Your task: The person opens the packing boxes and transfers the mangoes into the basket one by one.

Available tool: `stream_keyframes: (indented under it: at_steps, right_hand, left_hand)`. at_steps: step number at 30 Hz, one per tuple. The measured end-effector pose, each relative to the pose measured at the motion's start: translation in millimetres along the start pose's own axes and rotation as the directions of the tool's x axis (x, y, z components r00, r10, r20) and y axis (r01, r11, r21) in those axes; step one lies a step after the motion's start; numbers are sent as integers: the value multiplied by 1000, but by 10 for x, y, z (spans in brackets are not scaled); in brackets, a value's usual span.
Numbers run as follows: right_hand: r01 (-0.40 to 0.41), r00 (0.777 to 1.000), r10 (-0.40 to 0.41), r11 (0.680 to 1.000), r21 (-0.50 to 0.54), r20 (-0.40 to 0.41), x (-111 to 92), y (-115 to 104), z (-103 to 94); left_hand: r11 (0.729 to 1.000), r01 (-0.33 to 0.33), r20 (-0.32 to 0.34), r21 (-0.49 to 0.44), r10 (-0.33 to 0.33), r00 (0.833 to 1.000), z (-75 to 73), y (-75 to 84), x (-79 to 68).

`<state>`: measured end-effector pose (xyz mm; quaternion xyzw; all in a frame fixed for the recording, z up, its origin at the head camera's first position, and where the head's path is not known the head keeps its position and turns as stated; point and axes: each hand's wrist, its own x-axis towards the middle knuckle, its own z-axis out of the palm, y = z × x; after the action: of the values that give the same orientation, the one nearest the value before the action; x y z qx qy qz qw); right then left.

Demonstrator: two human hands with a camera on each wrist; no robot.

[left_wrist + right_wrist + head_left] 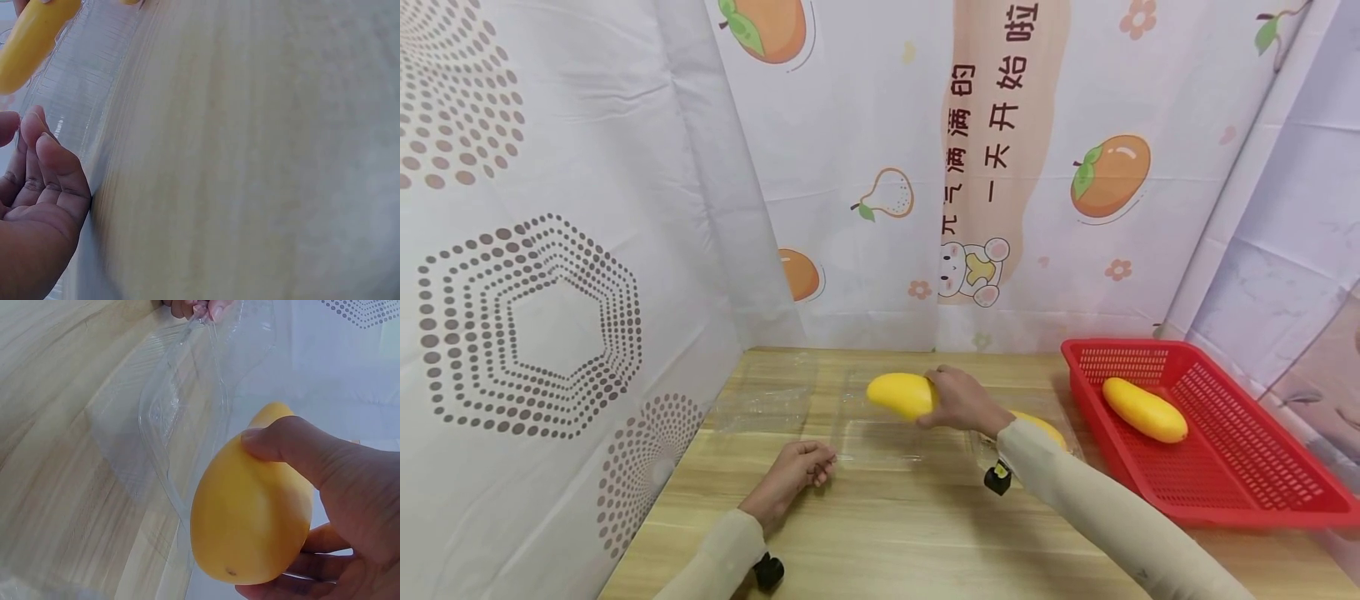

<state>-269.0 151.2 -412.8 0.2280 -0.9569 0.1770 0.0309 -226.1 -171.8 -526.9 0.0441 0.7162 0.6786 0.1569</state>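
My right hand (pixel 958 398) grips a yellow mango (pixel 898 395) above the middle clear plastic box (pixel 880 442). In the right wrist view, the thumb lies across the upper side of the mango (pixel 247 519) and the other fingers curl beneath it. At that box's front left corner, my left hand (pixel 797 475) pinches the rim between thumb and fingertips, as the right wrist view shows. The left wrist view has the left hand (pixel 47 187) with bent fingers beside the clear plastic.
A red basket (pixel 1225 475) on the right contains another mango (pixel 1145 410). Partly hidden by my right forearm, one more mango (pixel 1041 429) lies in a clear box (pixel 1071 437). Another clear box (pixel 763 396) stands at the back left. Printed curtains border the wooden table (pixel 910 533).
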Motion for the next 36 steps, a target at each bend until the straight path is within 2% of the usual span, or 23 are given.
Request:
stream_keyframes:
  at_steps: [8, 16, 36]
  right_hand:
    - [-6, 1000, 6, 1000, -8, -10, -49, 80, -71]
    - [-26, 1000, 26, 1000, -3, -11, -90, 192, -128]
    - [-55, 997, 55, 999, 0, -45, -189, 386, -284]
  left_hand:
    - [1000, -19, 13, 1, 19, 1000, 3, -2, -9]
    - [999, 10, 3, -30, -10, 1000, -11, -26, 31]
    - [999, 24, 2, -31, -24, 1000, 11, -5, 29]
